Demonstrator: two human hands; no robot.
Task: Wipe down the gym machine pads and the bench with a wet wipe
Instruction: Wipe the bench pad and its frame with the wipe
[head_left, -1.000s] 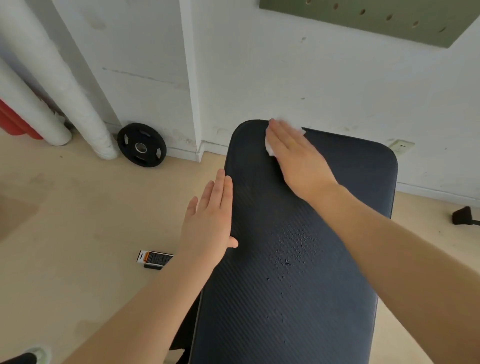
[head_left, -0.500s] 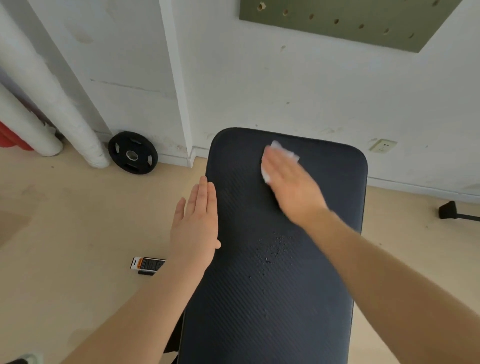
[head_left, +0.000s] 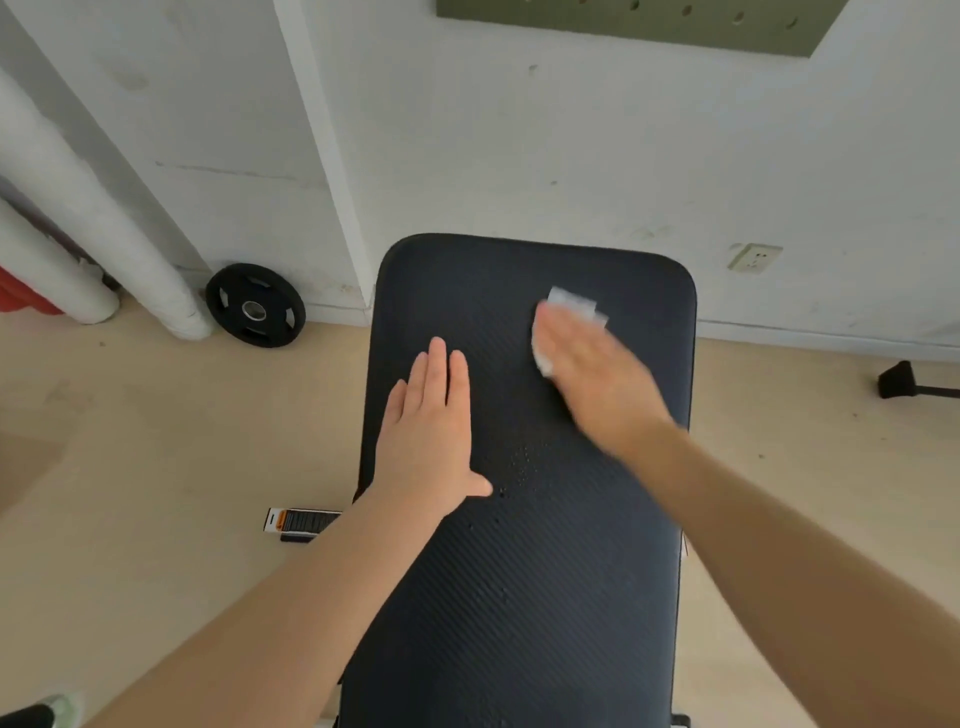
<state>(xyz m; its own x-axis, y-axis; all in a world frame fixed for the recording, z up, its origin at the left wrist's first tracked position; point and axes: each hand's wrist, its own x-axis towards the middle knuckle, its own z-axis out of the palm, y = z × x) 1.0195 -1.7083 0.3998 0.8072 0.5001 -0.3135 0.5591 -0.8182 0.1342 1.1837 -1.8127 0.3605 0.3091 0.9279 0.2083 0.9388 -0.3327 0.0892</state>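
Seen from the head camera, a person's right hand (head_left: 597, 379) lies flat, fingers together, on a white wet wipe (head_left: 571, 306) pressed against the far right part of a dark padded bench (head_left: 519, 597); the hand is blurred. The wipe's edge shows past the fingertips and beside the index finger. The left hand (head_left: 428, 431) rests palm-down on the bench's left side, fingers straight and together, thumb out to the side, holding nothing. Small droplets (head_left: 522, 462) speckle the pad between the two hands (just beside the left thumb). On the pale floor (head_left: 130, 493), a black weight plate (head_left: 254, 305) leans at the wall, beside white wrapped pipes (head_left: 104, 234), and a small black-and-orange box (head_left: 298, 522) lies beside the left forearm.
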